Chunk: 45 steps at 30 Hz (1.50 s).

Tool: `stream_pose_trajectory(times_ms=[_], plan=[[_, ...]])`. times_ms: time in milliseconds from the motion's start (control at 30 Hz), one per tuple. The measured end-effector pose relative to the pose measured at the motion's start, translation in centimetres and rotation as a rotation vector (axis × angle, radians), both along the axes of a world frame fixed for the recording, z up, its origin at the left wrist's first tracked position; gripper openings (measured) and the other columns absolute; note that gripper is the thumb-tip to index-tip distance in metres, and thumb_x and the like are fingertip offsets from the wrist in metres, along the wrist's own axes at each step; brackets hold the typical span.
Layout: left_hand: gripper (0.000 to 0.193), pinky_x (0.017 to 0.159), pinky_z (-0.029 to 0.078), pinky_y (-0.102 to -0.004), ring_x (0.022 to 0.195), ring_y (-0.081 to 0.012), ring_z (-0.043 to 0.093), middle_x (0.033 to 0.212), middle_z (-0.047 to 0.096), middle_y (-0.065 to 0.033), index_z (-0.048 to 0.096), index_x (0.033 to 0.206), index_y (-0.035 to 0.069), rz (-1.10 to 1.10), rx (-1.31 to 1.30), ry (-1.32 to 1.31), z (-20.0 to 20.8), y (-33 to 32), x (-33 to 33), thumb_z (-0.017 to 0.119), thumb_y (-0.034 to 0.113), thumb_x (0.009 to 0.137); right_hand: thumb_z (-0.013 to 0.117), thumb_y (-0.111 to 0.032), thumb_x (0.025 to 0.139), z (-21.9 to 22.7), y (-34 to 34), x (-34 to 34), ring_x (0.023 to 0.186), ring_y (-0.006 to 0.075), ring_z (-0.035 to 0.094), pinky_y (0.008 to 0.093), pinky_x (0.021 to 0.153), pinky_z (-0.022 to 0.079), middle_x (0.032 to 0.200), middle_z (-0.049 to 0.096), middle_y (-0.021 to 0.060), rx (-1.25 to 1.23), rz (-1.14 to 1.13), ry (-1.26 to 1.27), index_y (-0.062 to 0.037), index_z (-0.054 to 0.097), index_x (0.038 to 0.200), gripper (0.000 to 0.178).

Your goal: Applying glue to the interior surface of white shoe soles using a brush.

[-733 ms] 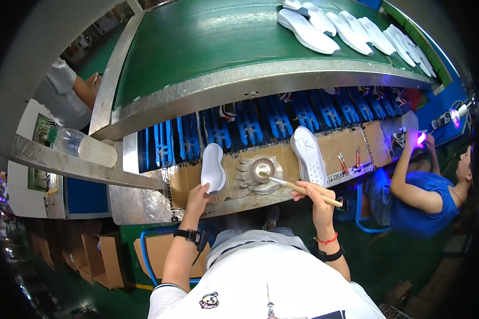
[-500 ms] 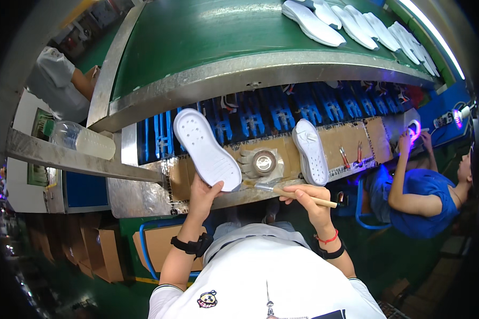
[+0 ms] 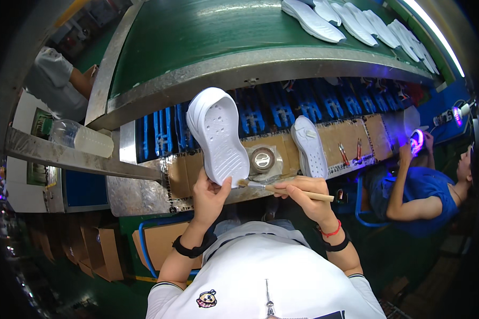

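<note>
Left hand (image 3: 210, 195) grips the white sole (image 3: 218, 135) by its end only; right hand (image 3: 303, 194) holds the brush (image 3: 285, 187), which may smear glue outside it

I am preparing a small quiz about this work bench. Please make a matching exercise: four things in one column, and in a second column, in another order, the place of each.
Things:
1. white shoe sole
2. brush
3. round tin
4. second white sole

Places:
A. lying flat on the cardboard, right of the tin
B. held up in the left hand
C. on the bench between the two soles
D. held in the right hand, bristles pointing left

Pairs: 1-B, 2-D, 3-C, 4-A
</note>
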<state>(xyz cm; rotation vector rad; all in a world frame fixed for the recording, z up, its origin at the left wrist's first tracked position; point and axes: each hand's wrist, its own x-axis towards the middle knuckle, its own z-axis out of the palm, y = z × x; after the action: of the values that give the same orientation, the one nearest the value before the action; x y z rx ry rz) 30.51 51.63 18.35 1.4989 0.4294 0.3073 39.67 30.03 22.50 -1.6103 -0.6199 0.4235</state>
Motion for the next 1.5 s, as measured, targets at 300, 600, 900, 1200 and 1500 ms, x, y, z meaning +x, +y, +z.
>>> stream_pose_trajectory(times_ms=[300, 600, 900, 1200, 1500], plan=[[0.042, 0.078, 0.051, -0.0256, 0.091, -0.0144, 0.06, 0.104, 0.061, -0.0133, 0.044, 0.121, -0.006, -0.013, 0.017, -0.015, 0.3, -0.4, 0.3, 0.06, -0.001, 0.082, 0.054, -0.003, 0.083, 0.7, -0.4, 0.7, 0.059, 0.0174, 0.064, 0.0246, 0.056, 0.05, 0.072, 0.068, 0.0131, -0.037, -0.031, -0.06, 0.0036, 0.068, 0.089, 0.017], [0.042, 0.078, 0.051, -0.0261, 0.089, -0.0143, 0.061, 0.101, 0.062, -0.0129, 0.045, 0.121, -0.006, -0.02, 0.015, -0.005, 0.6, -0.5, 0.4, 0.06, 0.0, 0.082, 0.054, -0.003, 0.081, 1.9, -0.4, 1.2, 0.062, 0.0176, 0.064, 0.026, 0.057, 0.048, 0.072, 0.068, 0.0116, -0.092, 0.002, -0.167, 0.0031, 0.068, 0.086, 0.016], [0.044, 0.077, 0.051, -0.0266, 0.088, -0.015, 0.062, 0.101, 0.062, -0.0135, 0.043, 0.123, -0.006, -0.045, 0.003, 0.004, 0.3, -0.5, 0.7, 0.06, 0.001, 0.083, 0.056, -0.002, 0.079, 1.4, -0.3, 1.5, 0.056, 0.0198, 0.061, 0.0281, 0.054, 0.047, 0.07, 0.067, 0.0114, -0.092, 0.035, -0.255, 0.0019, 0.069, 0.085, 0.014], [0.051, 0.078, 0.052, -0.0268, 0.094, -0.0186, 0.061, 0.108, 0.058, -0.0178, 0.031, 0.125, -0.004, -0.183, -0.058, -0.047, 1.4, -1.5, 4.3, 0.059, -0.001, 0.083, 0.054, 0.0, 0.079, 2.1, -3.3, 1.4, 0.059, 0.0187, 0.063, 0.0275, 0.055, 0.047, 0.071, 0.067, 0.0124, -0.043, -0.131, -0.3, 0.0046, 0.068, 0.085, 0.016], [0.062, 0.08, 0.057, -0.0382, 0.098, -0.03, 0.06, 0.119, 0.047, -0.0235, 0.013, 0.131, -0.006, -0.302, -0.419, -0.217, 8.1, -1.3, 23.5, 0.054, -0.003, 0.084, 0.049, -0.018, 0.083, 2.0, -8.0, 0.0, 0.063, 0.0249, 0.065, 0.0308, 0.062, 0.053, 0.074, 0.065, 0.0223, 0.155, -0.661, 0.015, 0.0136, 0.063, 0.088, 0.035]])
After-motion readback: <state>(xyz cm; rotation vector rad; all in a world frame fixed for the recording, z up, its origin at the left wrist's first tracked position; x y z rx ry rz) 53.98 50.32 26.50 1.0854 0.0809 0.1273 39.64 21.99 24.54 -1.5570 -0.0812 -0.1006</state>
